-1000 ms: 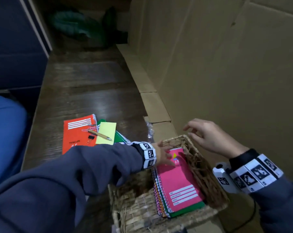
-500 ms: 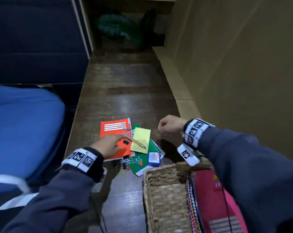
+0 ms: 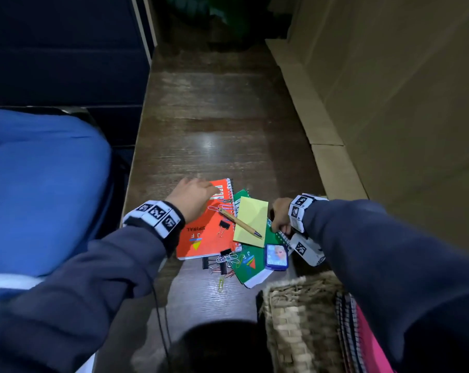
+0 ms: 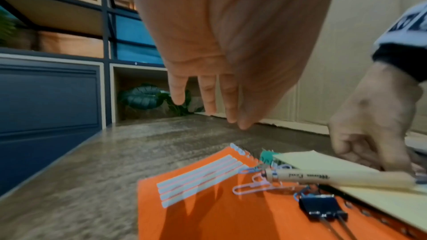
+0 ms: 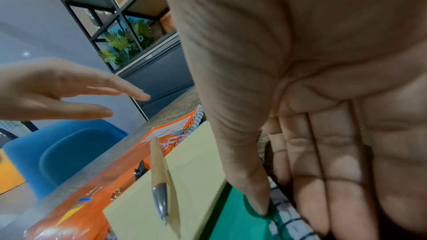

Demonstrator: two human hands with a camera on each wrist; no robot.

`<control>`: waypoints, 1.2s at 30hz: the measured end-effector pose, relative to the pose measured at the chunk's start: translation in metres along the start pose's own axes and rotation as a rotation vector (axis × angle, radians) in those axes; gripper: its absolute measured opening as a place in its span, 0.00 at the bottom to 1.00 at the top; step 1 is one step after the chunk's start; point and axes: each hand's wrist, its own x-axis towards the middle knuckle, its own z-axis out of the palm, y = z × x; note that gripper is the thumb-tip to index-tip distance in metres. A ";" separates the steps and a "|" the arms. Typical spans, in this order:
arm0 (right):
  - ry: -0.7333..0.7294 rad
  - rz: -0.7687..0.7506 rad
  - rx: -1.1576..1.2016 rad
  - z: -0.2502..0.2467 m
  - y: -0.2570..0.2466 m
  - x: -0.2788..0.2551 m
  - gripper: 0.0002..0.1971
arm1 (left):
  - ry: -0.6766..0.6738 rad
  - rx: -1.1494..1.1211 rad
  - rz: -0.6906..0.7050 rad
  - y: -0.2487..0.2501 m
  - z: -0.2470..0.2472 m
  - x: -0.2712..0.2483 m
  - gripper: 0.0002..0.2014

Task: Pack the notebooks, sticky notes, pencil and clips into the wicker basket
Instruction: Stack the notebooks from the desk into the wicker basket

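Note:
An orange spiral notebook (image 3: 201, 235) lies on the wooden tabletop with a green notebook (image 3: 250, 265) half under it to the right. A yellow sticky-note pad (image 3: 250, 222) rests on both, and a wooden pencil (image 3: 240, 223) lies across the pad. Binder clips and paper clips (image 3: 224, 262) are scattered around them. My left hand (image 3: 193, 195) hovers over the orange notebook's far corner, fingers (image 4: 209, 98) straight and touching nothing. My right hand (image 3: 280, 216) pinches the green notebook's spiral edge, thumb (image 5: 254, 189) on top. The wicker basket (image 3: 289, 319) at bottom right holds a pink notebook (image 3: 368, 343).
A small blue case with a picture (image 3: 276, 257) sits on the green notebook. A cardboard wall (image 3: 389, 103) runs along the right side. A blue chair (image 3: 39, 189) stands left of the table. The far half of the tabletop (image 3: 217, 109) is bare.
My left hand has moved from beside the pencil to the orange notebook's far corner. My right hand has come down from a loose fist onto the green notebook's spiral edge.

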 end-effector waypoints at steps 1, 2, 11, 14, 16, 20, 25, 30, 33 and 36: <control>-0.006 -0.004 0.015 -0.001 -0.001 -0.002 0.20 | -0.021 0.014 0.006 0.003 0.004 0.010 0.23; -0.001 0.001 0.020 -0.002 -0.004 -0.008 0.13 | -0.054 0.024 0.010 0.006 0.008 0.020 0.24; 0.114 0.008 0.066 -0.023 -0.003 -0.059 0.15 | -0.107 -0.292 -0.239 0.011 0.047 0.083 0.32; 0.148 0.022 0.113 -0.033 0.001 -0.072 0.13 | -0.139 -0.325 -0.253 0.008 0.055 0.087 0.38; 0.171 0.031 0.125 -0.037 0.004 -0.080 0.10 | -0.121 -0.319 -0.241 0.008 0.057 0.087 0.41; 0.260 0.042 0.108 -0.043 0.003 -0.099 0.10 | -0.082 -0.334 -0.258 0.008 0.058 0.090 0.39; 0.412 0.036 -0.072 -0.047 -0.003 -0.121 0.18 | -0.037 -0.361 -0.333 0.013 0.056 0.092 0.29; 0.553 -0.007 -0.142 -0.048 -0.007 -0.142 0.17 | 0.001 -0.325 -0.319 0.021 0.037 0.088 0.12; 0.656 -0.022 -0.163 -0.048 -0.007 -0.155 0.17 | 0.062 -0.419 -0.280 0.023 0.017 0.076 0.10; 0.759 -0.020 -0.166 -0.050 -0.007 -0.170 0.19 | 0.172 -0.495 -0.232 0.028 -0.012 0.058 0.10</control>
